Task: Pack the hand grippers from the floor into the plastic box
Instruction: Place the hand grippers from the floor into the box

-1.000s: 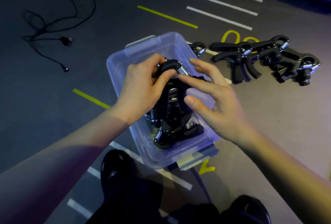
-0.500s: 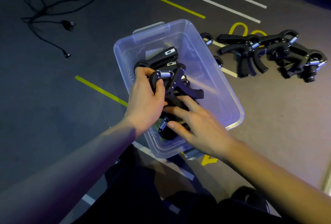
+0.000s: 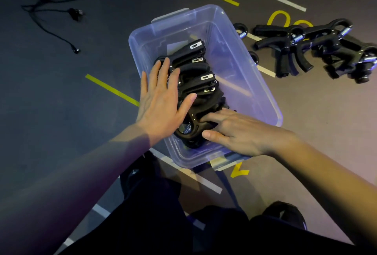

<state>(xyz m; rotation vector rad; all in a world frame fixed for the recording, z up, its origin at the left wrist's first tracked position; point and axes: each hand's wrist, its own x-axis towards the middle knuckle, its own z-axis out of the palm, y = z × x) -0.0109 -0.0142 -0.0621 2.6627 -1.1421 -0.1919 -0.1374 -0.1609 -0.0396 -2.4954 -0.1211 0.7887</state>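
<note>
Hand grippers in the box (image 3: 195, 83) lie stacked in a row along the left side of the clear plastic box (image 3: 255, 83), which sits on the floor (image 3: 61, 112). The left hand (image 3: 161, 99) rests flat on the stack, fingers spread wide, holding nothing. The right hand (image 3: 234, 130) presses its fingertips on the nearest gripper at the box's near end, not closed around it. More hand grippers on the floor (image 3: 310, 49) lie in a pile to the right of the box. A black cable (image 3: 51, 10) lies well apart at far left.
</note>
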